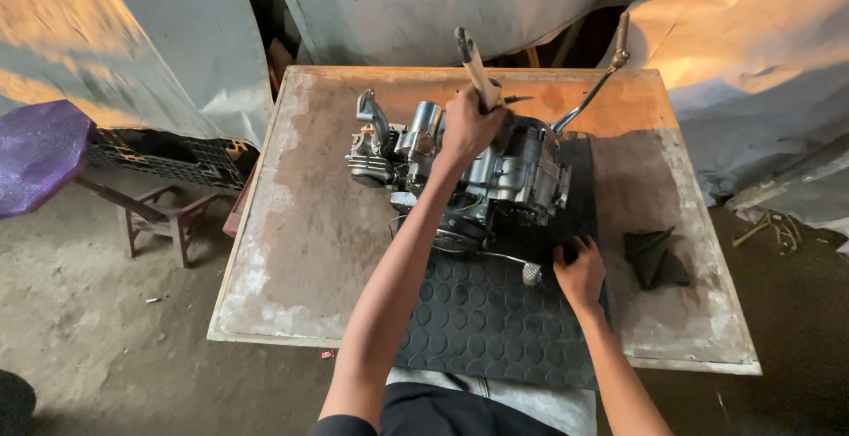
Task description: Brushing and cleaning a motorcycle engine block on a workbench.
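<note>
Right hand (579,270) presses flat on mat (495,312); left (469,125) grips wooden handle (478,69), tool head hidden behind engine (504,175).

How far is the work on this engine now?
Done: the motorcycle engine sits on the black rubber mat on the wooden table. In hand: the left hand grips a wooden-handled tool over it; the right hand presses the mat. Left: covers look still on; the dark cloth lies unused.

Left hand (467,125) hides the tool's (476,66) lower handle
</note>
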